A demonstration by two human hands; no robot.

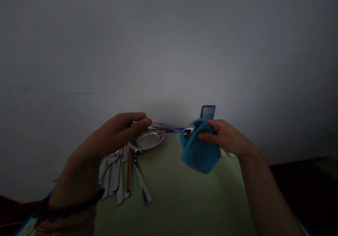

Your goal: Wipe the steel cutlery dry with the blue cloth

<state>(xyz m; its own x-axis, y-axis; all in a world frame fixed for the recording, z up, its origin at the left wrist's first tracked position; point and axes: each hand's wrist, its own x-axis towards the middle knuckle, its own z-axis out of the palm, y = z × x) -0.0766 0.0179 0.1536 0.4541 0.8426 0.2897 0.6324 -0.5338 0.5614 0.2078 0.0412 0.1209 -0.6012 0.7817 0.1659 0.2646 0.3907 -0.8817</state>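
My left hand (129, 127) pinches the handle of a metal spoon (169, 128), which points to the right above the table. The spoon's bowl rests against a blue cloth (200, 151). That cloth is gripped by my right hand (224, 135), thumb in front and fingers partly hidden behind it. Behind and below my left hand stands a shallow metal bowl (148, 140). Several pieces of metal cutlery (120, 183) lie side by side under my left wrist, with wooden chopsticks (129, 171) among them. One piece with a wide handle (142, 183) lies slightly apart on the right.
A phone (208, 112) leans upright against the pale wall (169, 53) at the back. The table has a light green cover (174, 201). Something white (227, 153), partly hidden, lies under my right wrist. Dark floor shows at both sides.
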